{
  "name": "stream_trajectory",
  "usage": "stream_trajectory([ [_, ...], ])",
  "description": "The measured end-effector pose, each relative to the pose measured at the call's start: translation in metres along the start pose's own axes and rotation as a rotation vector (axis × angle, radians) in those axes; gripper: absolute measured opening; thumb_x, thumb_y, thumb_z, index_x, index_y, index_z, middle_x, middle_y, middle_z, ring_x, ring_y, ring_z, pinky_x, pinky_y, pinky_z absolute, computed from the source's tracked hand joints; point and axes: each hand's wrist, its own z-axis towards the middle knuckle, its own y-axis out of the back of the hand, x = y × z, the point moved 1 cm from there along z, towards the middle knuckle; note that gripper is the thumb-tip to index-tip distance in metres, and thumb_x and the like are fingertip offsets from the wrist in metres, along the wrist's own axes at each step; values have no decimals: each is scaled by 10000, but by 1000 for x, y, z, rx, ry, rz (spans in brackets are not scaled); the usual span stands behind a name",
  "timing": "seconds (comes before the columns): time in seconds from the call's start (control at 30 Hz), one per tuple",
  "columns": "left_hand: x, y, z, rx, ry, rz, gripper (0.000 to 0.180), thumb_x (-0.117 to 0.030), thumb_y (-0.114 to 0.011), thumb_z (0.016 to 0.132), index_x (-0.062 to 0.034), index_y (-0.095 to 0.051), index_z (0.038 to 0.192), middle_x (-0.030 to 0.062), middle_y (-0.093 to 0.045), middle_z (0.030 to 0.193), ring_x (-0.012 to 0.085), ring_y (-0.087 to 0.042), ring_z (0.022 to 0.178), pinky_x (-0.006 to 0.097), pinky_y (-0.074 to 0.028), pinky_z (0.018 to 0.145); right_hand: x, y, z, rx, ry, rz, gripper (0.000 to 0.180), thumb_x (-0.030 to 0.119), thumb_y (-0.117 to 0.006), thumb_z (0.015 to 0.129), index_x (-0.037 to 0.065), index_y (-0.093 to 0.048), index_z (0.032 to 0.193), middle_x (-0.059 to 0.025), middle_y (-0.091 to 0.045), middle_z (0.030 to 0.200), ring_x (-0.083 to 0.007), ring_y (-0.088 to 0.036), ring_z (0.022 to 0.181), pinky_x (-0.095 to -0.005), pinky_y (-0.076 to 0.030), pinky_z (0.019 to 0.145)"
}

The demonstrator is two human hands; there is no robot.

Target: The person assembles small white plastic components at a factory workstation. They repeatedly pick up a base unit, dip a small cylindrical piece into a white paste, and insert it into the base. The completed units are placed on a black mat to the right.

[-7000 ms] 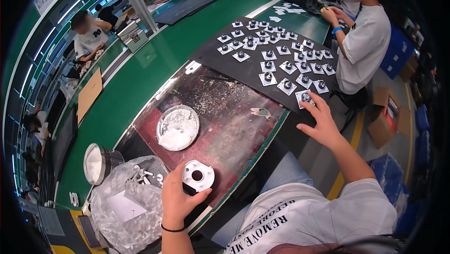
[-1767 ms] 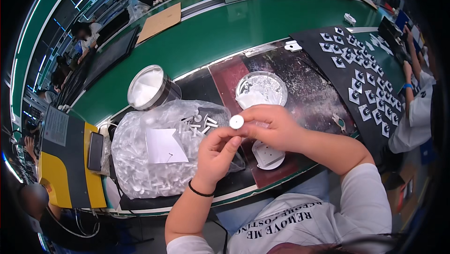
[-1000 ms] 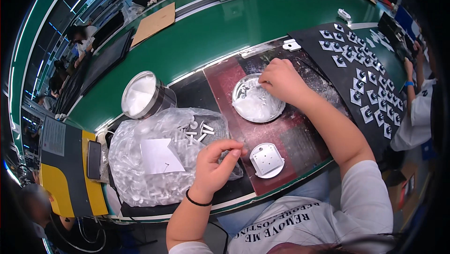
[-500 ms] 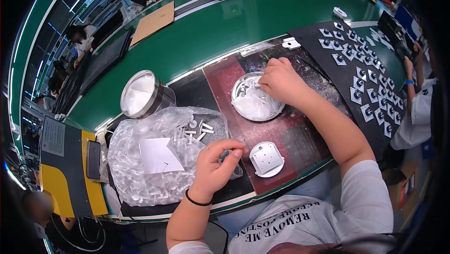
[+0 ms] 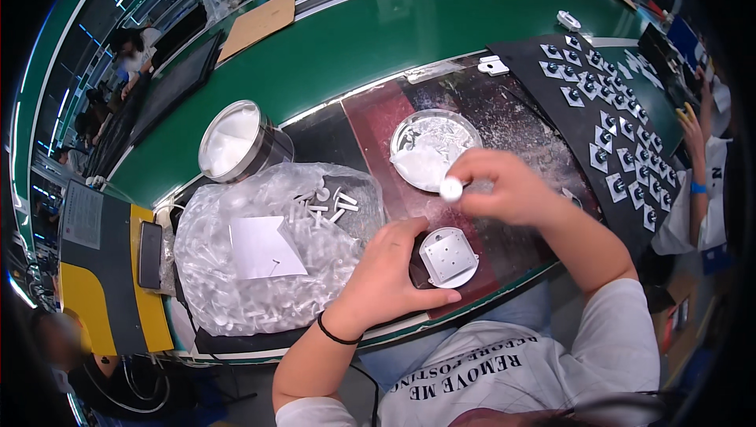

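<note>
My right hand (image 5: 500, 187) pinches a small white round-headed plastic piece (image 5: 451, 189) near the front rim of a round metal dish (image 5: 400, 129). White stuff, like grease or powder, lies in the dish. My left hand (image 5: 390, 273) is open, thumb and fingers spread around the left side of a white plastic housing (image 5: 450, 258) with small holes, which lies on the dark red mat. Whether the fingertips touch the housing I cannot tell. Left of that hand sits a clear plastic bag (image 5: 228, 297) full of white stemmed pieces, several loose at its mouth, with a paper slip on top.
A metal tin (image 5: 272, 151) with white contents leans behind the bag. Several white square plates with dark round parts lie on a black mat (image 5: 543, 104) at right. A phone (image 5: 150, 255) rests at far left. A person with a blue wristband (image 5: 698, 188) stands at right.
My right hand has come from the dish toward me, now holding the small round-headed piece. My left hand has moved right and opened beside the white housing.
</note>
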Motion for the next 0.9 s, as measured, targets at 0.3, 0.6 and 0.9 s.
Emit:
stream_trajectory([
  [0.3, 3, -11, 0, -17, -30, 136, 801, -376, -823, 562, -4, -487, 1187, 168, -535, 1138, 355, -469, 1111, 425, -340, 971, 5, -25, -17, 152, -132, 109, 161, 93, -689, 769, 30, -661, 914, -81, -660, 868, -216, -617, 829, -333, -473, 736],
  [0.6, 7, -14, -1, -43, -58, 174, 755, -376, -809, 576, 1, -511, 1158, 163, -546, 1120, 344, -483, 1095, 424, -347, 959, -2, -27, -18, 152, 5, 47, 185, 81, -650, 781, 54, -652, 964, -77, -650, 897, -234, -602, 839, -334, -476, 725],
  [0.9, 6, -14, -1, -49, -68, 176, 753, -372, -814, 569, 8, -514, 1145, 163, -546, 1110, 344, -486, 1085, 420, -357, 948, -2, -29, -21, 133, -90, 75, 176, 90, -650, 786, 57, -654, 959, -71, -649, 879, -218, -607, 822, -324, -479, 707],
])
